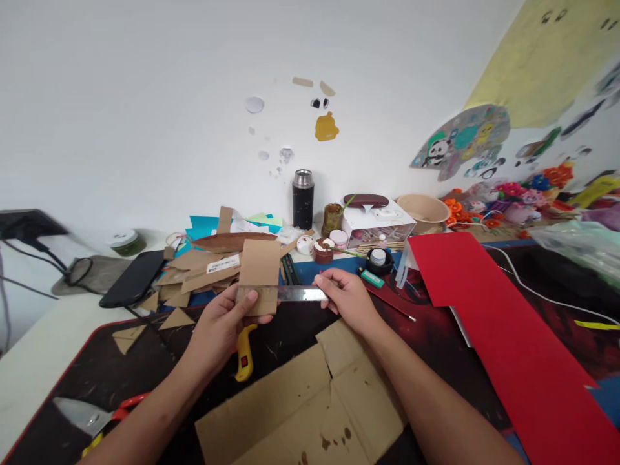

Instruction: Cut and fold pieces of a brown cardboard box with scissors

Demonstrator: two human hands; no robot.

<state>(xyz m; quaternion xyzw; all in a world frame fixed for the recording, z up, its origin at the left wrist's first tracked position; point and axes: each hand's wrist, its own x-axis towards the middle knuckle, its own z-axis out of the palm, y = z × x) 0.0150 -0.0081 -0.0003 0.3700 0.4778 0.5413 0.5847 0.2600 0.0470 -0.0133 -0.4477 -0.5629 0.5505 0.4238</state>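
My left hand (223, 323) grips a small rectangular cardboard piece (260, 263), thumb on top and fingers underneath. Across its lower part lies a metal ruler (301, 294), which the left thumb presses against the cardboard. The ruler's right end is pinched between the fingers of my right hand (347, 298). Both hands are raised over the dark mat. Below the left hand rests a yellow-handled cutter (245, 354), its upper end partly hidden. A large stained cardboard sheet (310, 407) lies beneath and between my forearms.
Scissors (90, 416) lie at the lower left, partly behind my forearm. Cardboard scraps (194, 271) are piled at left, near a black phone (133, 278). A black flask (303, 203) stands by the wall. Red card (498, 336) covers the right side, beside a pencil (394, 305).
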